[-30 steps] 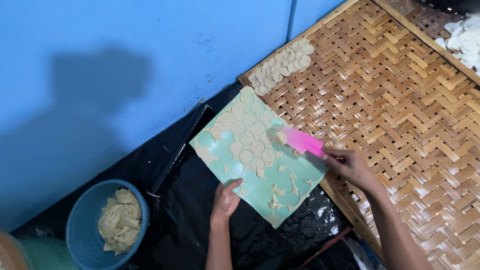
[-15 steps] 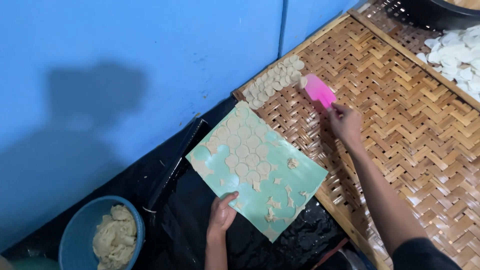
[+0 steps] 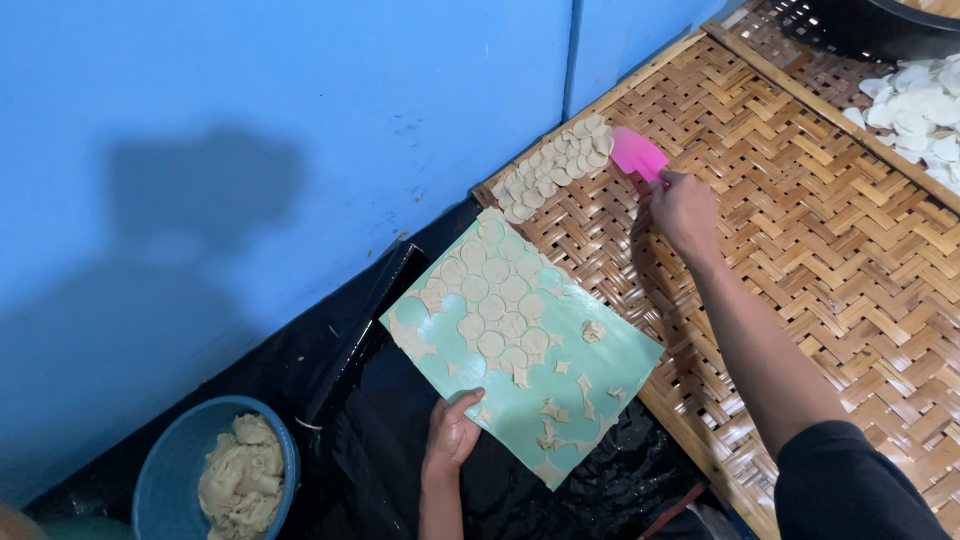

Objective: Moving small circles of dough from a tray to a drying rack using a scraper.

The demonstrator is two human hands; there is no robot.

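While our left hand [image 3: 452, 436] grips the near edge of the teal cutting sheet [image 3: 590, 370], fingers curled shut on it, we note dough rounds [image 3: 495, 300] across its far half. Our right hand [image 3: 685, 205], fingers closed around a pink scraper [image 3: 637, 153], rests on the woven bamboo tray [image 3: 820, 250] beside a row of laid-out rounds [image 3: 555, 165]. A blue dough bowl [image 3: 165, 470] sits well left.

Blue wall [image 3: 280, 130] rises behind black floor sheeting [image 3: 400, 420].

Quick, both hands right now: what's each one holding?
Left hand: closed on the near edge of the green board.
Right hand: closed on the pink scraper, at the dough rounds on the woven tray.
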